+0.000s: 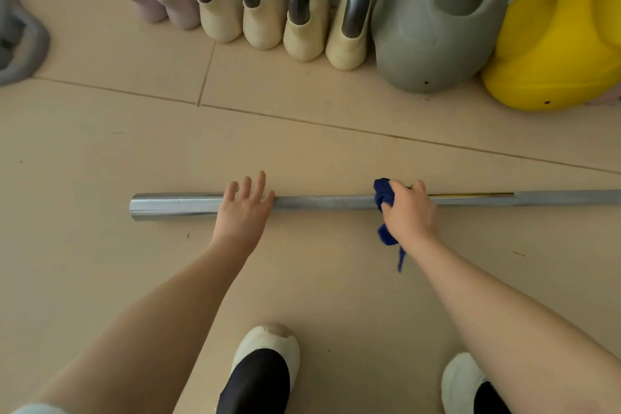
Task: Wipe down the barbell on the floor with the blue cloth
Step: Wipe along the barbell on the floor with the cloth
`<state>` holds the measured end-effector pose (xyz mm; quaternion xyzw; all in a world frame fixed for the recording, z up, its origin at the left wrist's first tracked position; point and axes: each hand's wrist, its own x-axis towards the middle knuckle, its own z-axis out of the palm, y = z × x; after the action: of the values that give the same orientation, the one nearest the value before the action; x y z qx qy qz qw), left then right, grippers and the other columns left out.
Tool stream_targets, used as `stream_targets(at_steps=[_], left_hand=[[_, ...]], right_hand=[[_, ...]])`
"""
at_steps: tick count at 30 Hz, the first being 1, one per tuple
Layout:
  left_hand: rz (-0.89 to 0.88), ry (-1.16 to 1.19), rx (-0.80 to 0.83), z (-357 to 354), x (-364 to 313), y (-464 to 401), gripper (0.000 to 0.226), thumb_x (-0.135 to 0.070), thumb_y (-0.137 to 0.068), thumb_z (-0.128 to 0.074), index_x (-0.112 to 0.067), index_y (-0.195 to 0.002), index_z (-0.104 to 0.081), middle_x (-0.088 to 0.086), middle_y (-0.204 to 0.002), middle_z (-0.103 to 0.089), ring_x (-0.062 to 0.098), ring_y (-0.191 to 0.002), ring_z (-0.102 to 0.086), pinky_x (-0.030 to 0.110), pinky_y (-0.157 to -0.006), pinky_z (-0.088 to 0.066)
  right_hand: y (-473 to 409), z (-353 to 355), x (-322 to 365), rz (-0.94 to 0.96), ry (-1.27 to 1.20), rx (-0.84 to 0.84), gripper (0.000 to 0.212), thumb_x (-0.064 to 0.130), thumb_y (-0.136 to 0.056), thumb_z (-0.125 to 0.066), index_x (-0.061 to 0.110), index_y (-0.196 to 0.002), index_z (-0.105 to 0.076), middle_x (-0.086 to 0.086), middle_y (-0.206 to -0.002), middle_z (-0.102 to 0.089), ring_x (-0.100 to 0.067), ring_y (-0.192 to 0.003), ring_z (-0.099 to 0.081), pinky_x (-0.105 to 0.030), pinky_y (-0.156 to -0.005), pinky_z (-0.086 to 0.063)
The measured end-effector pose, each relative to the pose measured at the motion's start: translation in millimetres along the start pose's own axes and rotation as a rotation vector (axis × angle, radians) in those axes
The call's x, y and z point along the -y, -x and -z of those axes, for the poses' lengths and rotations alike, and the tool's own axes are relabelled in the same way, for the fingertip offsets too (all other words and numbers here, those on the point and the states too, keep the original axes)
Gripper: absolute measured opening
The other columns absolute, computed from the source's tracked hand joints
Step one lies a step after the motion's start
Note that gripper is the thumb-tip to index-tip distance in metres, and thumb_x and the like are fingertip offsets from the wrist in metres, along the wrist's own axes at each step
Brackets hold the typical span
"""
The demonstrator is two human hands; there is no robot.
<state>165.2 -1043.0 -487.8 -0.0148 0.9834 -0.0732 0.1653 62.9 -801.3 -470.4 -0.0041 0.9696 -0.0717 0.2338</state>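
a view from above, looking down at a beige tiled floor (100, 144) and a person's two bare arms reaching forward. a long silver barbell (326, 202) lies flat on the floor, running from left to right across the middle of the scene; its left end is a shiny sleeve, and its right end runs out of view. the left hand (243, 208) rests over the bar where the shiny sleeve meets the duller shaft, fingers spread and stretched out flat, its grip open and not wrapped around anything. further right along the bar, the right hand (408, 212) has its grip closed around a bunched dark blue cloth (383, 195), pressing the cloth onto the shaft. part of the cloth pokes out on the left of the hand, and a loose tail of it hangs down on the near side, beside the wrist.

along the far edge of the floor, against a wall, stands a row of kettlebells with black handles (265, 10), two pale mauve on the left and four cream beside them. right of these sit a large grey kettlebell (437, 27) and then a yellow kettlebell (554, 50), touching each other. another grey weight (20, 44) sits at the far left edge. at the near edge, two feet in white shoes (268, 353) stand well behind the bar.
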Motion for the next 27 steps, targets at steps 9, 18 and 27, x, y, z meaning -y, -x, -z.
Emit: stream_targets(at_steps=[9,18,27], left_hand=[[0.01,0.138,0.042,-10.1,11.9,-1.8,0.068,-0.013,-0.059,-0.086,-0.004,-0.12,-0.056,0.022,-0.138,-0.046,0.035,-0.116,-0.054,0.04,-0.104,-0.038],[0.038,0.183,-0.077,-21.3,36.9,7.5,0.087,-0.016,-0.029,-0.095,-0.003,-0.108,-0.062,0.021,-0.114,-0.061,0.036,-0.108,-0.06,0.047,-0.093,-0.049],[0.041,0.251,-0.157,-26.4,36.4,0.1,0.059,0.001,-0.042,-0.085,-0.002,-0.097,-0.066,0.016,-0.104,-0.066,0.034,-0.099,-0.065,0.041,-0.091,-0.05]], right_hand=[[27.3,-33.6,77.6,0.308,0.003,0.19,0.026,0.023,-0.088,-0.051,0.013,-0.112,-0.048,-0.013,-0.115,-0.045,-0.037,-0.089,-0.059,-0.04,-0.069,-0.049],[14.0,-21.5,85.5,0.156,0.098,0.091,0.025,0.028,-0.09,-0.05,0.017,-0.112,-0.052,-0.012,-0.11,-0.046,-0.035,-0.086,-0.061,-0.035,-0.064,-0.044],[25.2,-36.7,127.4,0.365,0.146,0.151,0.028,0.027,-0.09,-0.048,0.02,-0.117,-0.048,-0.012,-0.116,-0.044,-0.035,-0.087,-0.06,-0.036,-0.063,-0.043]])
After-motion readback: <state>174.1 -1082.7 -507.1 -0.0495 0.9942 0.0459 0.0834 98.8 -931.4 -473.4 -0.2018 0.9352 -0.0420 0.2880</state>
